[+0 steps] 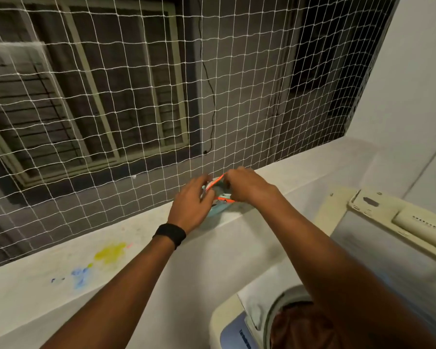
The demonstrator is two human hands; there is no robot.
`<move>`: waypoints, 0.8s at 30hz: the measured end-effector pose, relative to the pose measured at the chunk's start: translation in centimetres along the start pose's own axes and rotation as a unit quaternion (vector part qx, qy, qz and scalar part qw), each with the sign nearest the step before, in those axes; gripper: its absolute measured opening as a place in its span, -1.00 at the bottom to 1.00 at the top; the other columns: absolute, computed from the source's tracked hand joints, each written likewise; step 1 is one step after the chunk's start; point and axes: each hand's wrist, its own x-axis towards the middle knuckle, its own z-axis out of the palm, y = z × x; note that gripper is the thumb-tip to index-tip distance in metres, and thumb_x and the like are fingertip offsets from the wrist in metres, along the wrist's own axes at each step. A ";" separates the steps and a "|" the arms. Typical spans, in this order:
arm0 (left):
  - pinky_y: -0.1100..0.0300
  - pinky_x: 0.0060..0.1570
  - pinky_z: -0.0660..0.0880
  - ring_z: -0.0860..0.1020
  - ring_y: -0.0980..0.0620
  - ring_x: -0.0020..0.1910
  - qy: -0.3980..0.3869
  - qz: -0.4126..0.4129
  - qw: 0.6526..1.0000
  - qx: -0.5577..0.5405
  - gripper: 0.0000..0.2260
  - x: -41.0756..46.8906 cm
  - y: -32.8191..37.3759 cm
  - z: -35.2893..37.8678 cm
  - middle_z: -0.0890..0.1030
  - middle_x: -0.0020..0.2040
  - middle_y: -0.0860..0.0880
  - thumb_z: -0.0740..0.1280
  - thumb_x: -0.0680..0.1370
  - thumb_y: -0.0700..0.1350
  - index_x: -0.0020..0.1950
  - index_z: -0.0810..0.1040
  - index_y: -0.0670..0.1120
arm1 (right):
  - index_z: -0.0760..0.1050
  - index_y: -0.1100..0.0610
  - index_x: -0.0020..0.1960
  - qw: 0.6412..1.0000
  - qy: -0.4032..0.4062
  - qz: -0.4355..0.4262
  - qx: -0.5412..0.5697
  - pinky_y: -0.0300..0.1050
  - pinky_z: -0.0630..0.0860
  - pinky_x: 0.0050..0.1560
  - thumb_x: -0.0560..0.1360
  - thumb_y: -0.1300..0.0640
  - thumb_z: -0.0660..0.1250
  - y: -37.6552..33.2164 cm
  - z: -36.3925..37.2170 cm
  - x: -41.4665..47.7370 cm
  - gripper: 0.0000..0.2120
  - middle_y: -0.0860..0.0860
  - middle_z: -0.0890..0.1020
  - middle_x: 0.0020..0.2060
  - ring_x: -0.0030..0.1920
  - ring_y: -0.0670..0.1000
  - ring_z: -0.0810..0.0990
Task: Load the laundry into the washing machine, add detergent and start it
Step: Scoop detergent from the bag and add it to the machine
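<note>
A small detergent packet (219, 196), light blue with orange edges, sits on the white parapet ledge (126, 238) against the net. My left hand (195, 202) holds its left side, and my right hand (244, 186) pinches its top edge from the right. Most of the packet is hidden behind my fingers. At the bottom right stands the top-loading washing machine (239, 323) with its lid (398, 248) raised. Dark reddish laundry (297, 326) lies in its drum, partly behind my right forearm.
A white rope net (136, 96) closes off the opening above the ledge, with a dark building wall and window behind it. Yellow and blue stains (106, 255) mark the ledge's face. A white wall (413, 84) rises at the right.
</note>
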 end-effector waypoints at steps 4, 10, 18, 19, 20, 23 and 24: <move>-0.10 0.24 0.54 0.56 -0.02 0.20 -0.015 -0.012 1.000 -0.004 -0.51 -0.2 0.1 0.1 0.59 0.30 -0.04 0.10 0.59 0.17 0.41 0.50 -0.02 | 0.55 0.17 0.27 0.998 0.020 -0.002 -0.052 0.06 0.49 0.19 0.58 0.27 0.30 0.4 0.3 -0.8 -0.73 0.21 0.57 0.22 0.26 0.27 0.53; -0.03 0.27 0.52 0.55 -0.06 0.27 -0.014 -0.029 0.999 -0.015 -0.44 -0.2 0.2 0.0 0.57 0.37 -0.06 0.08 0.58 0.21 0.48 0.47 -0.03 | 0.53 0.16 0.28 0.980 0.095 -0.029 -0.172 0.04 0.54 0.11 0.59 0.26 0.31 0.7 0.7 -1.7 -0.73 0.15 0.59 0.20 0.28 0.18 0.51; 0.05 0.22 0.54 0.59 -0.03 0.25 -0.027 -0.033 0.998 -0.035 -0.50 -0.4 -0.4 0.1 0.60 0.35 -0.05 0.14 0.64 0.21 0.49 0.45 0.00 | 0.56 0.19 0.27 0.972 0.103 -0.036 -0.206 0.01 0.51 0.21 0.62 0.23 0.29 0.2 2.1 -1.2 -0.76 0.17 0.62 0.19 0.25 0.17 0.52; 0.06 0.22 0.54 0.59 -0.03 0.25 -0.029 -0.030 0.999 -0.034 -0.56 -0.4 -0.5 0.2 0.60 0.35 -0.05 0.16 0.68 0.16 0.50 0.45 0.00 | 0.56 0.19 0.25 0.973 0.101 -0.036 -0.202 0.01 0.51 0.21 0.62 0.23 0.29 0.0 2.2 -1.1 -0.77 0.17 0.63 0.17 0.24 0.17 0.53; 0.05 0.23 0.54 0.59 -0.03 0.26 -0.029 -0.028 0.999 -0.033 -0.59 -0.4 -0.7 0.2 0.60 0.36 -0.05 0.18 0.70 0.12 0.50 0.45 0.00 | 0.56 0.18 0.25 0.976 0.100 -0.035 -0.193 0.01 0.50 0.21 0.62 0.23 0.29 0.0 2.3 -1.1 -0.77 0.17 0.64 0.17 0.24 0.17 0.54; 0.11 0.21 0.51 0.59 -0.03 0.26 -0.028 -0.027 0.999 -0.031 -0.62 -0.4 -0.7 0.2 0.60 0.35 -0.05 0.19 0.71 0.07 0.50 0.45 0.00 | 0.55 0.15 0.30 0.986 0.101 -0.017 -0.128 0.03 0.51 0.18 0.61 0.20 0.33 0.0 2.3 -1.1 -0.73 0.17 0.62 0.20 0.28 0.18 0.52; 0.15 0.19 0.49 0.59 -0.01 0.25 -0.025 -0.026 0.999 -0.032 -0.63 -0.4 -0.7 0.2 0.60 0.35 -0.05 0.19 0.71 0.05 0.50 0.46 0.00 | 0.54 0.14 0.31 0.990 0.098 -0.007 -0.100 0.05 0.51 0.17 0.61 0.19 0.34 0.0 2.3 -1.2 -0.72 0.17 0.61 0.21 0.29 0.19 0.51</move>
